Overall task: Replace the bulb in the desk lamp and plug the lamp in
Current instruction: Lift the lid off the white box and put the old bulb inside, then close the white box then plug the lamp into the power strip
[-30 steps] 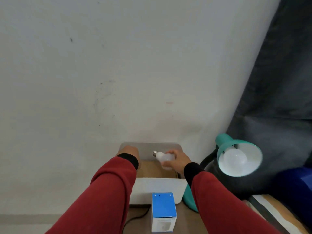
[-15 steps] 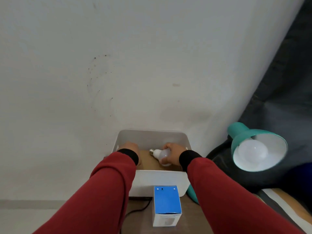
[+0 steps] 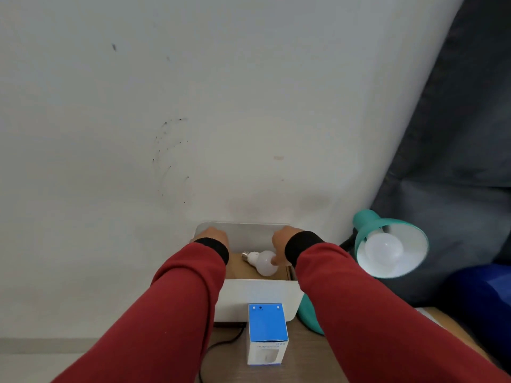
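A teal desk lamp (image 3: 367, 219) stands at the right with a white bulb (image 3: 383, 248) seated in its shade, which faces me. A loose white bulb (image 3: 262, 263) lies on its side on the brown floor of a white bin (image 3: 257, 297), screw base pointing left. My right hand (image 3: 282, 243) hovers just above and right of that bulb, one fingertip still touching its globe. My left hand (image 3: 213, 236) is curled over the bin's left rim. A blue and white bulb box (image 3: 266, 333) stands upright in front of the bin.
The bin sits against a white wall (image 3: 193, 106) on a wooden table (image 3: 309, 363). A black cord (image 3: 221, 344) runs from under the bin toward me. A dark curtain (image 3: 456, 161) hangs at the right, with a blue object (image 3: 484, 294) below it.
My right hand lowered the loose bulb into the bin and let go of it; it now lies on the bin's floor. The left hand stayed at the left rim.
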